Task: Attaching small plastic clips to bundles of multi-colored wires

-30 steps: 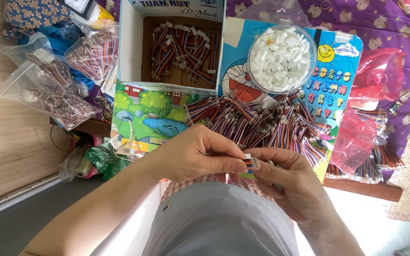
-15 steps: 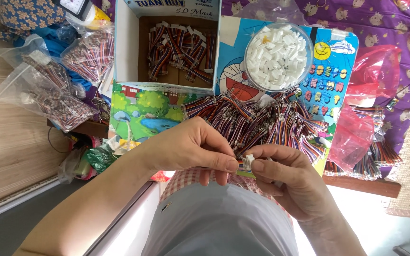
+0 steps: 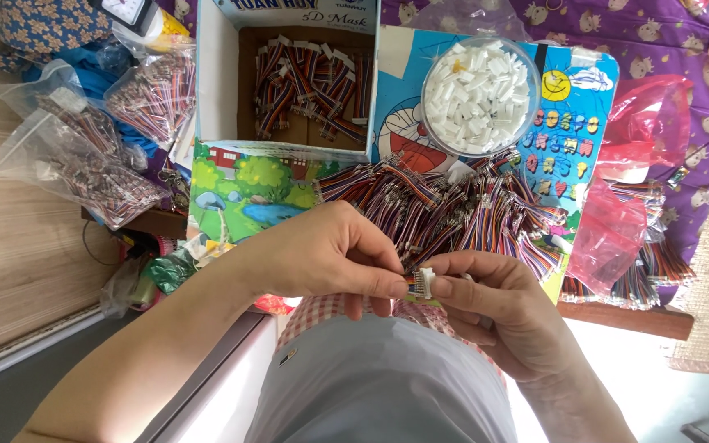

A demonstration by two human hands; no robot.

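Both forearms are bare from the elbow down, with no sleeve, watch, bracelet or ring showing on the left hand [image 3: 334,258] or the right hand [image 3: 494,303]. The fingernails are short and unpainted. Below the hands lies a pale grey-blue garment [image 3: 379,381], smooth and plain, covering the lap; a tiny dark mark sits near its left edge. Just above that garment, between it and the hands, a strip of red-and-white checked cloth [image 3: 326,308] peeks out, running across under both wrists and showing again at the garment's right side beside the right hand
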